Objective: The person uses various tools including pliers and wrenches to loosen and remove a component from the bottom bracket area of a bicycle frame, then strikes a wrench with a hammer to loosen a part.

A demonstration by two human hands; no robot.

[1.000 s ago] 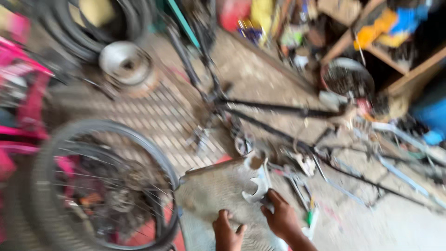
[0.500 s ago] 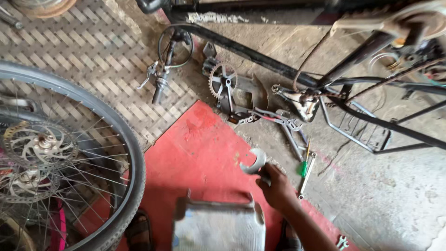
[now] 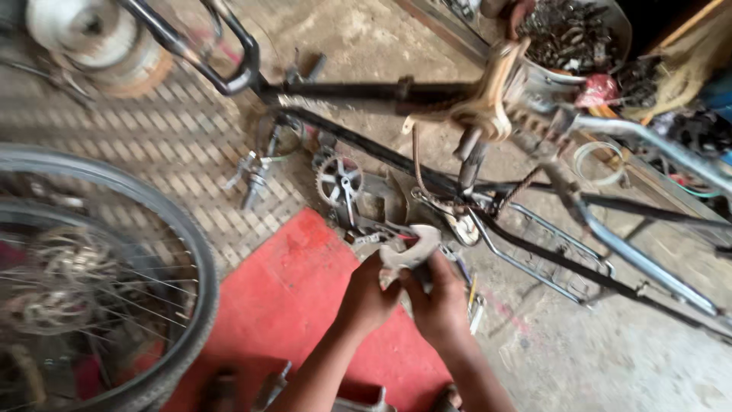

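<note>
Both my hands are raised above the red floor patch (image 3: 305, 297), holding one pale metal bicycle part (image 3: 412, 246) between them. My left hand (image 3: 371, 296) grips its lower left side. My right hand (image 3: 437, 304) wraps the right side, fingers closed. The part looks curved, like a wrench head or bracket; blur hides its details. Just beyond it lie a small chainring (image 3: 339, 181) and loose metal pieces on the floor. A black bicycle frame (image 3: 396, 95) lies flat across the view above my hands.
A spoked wheel with tyre (image 3: 99, 275) fills the left side. A hub with axle (image 3: 255, 172) lies on the patterned tiles. A metal rack (image 3: 545, 252) sits right of my hands. A bowl of scrap parts (image 3: 572, 30) stands at the top right.
My left hand has come up to join the right on the metal part, which was lifted off the floor. The camera has tilted, so the bicycle frame now fills more of the view.
</note>
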